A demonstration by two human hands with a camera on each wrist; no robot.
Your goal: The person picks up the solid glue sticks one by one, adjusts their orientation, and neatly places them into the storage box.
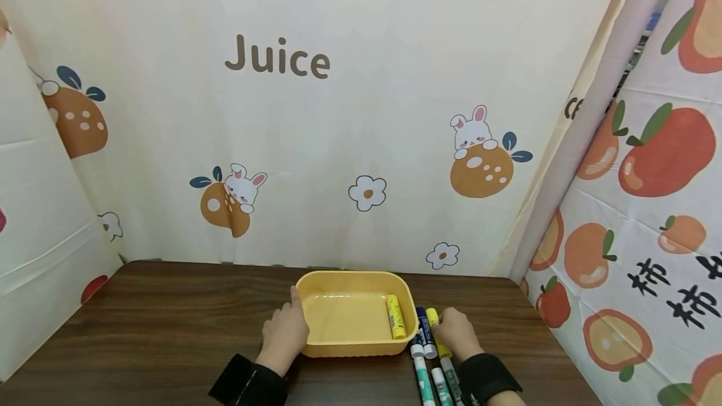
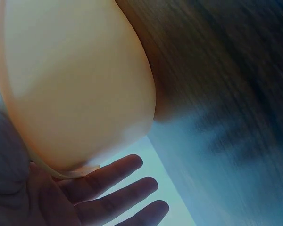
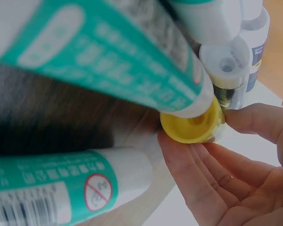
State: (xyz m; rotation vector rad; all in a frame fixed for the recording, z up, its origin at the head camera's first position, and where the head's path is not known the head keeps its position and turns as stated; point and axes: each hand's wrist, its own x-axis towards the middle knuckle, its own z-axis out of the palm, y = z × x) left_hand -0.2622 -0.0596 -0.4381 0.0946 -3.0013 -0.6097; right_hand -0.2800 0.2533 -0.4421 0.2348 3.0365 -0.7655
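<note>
A shallow yellow tray (image 1: pixel 338 349) stands on the table, a yellow glue stick (image 1: pixel 396 318) with a printed label lying inside at its right. My left hand (image 1: pixel 284 331) touches the tray's left side, index finger straight along the rim; in the left wrist view the other fingers (image 2: pixel 118 172) stretch beside the outer wall. To the right of the tray, my right hand (image 1: pixel 458 334) pinches another yellow glue stick (image 3: pixel 186 129) between thumb and fingers. Beside it lie dark blue sticks (image 1: pixel 425 331) with white ends and several teal-and-white sticks (image 1: pixel 424 381).
The dark wood table (image 1: pixel 186 324) extends left of the tray. A printed cream curtain (image 1: pixel 361 111) hangs behind the table, and a fruit-patterned cloth (image 1: pixel 637 255) hangs along its right side. In the right wrist view a teal stick (image 3: pixel 108 56) crosses in front of the pinched one.
</note>
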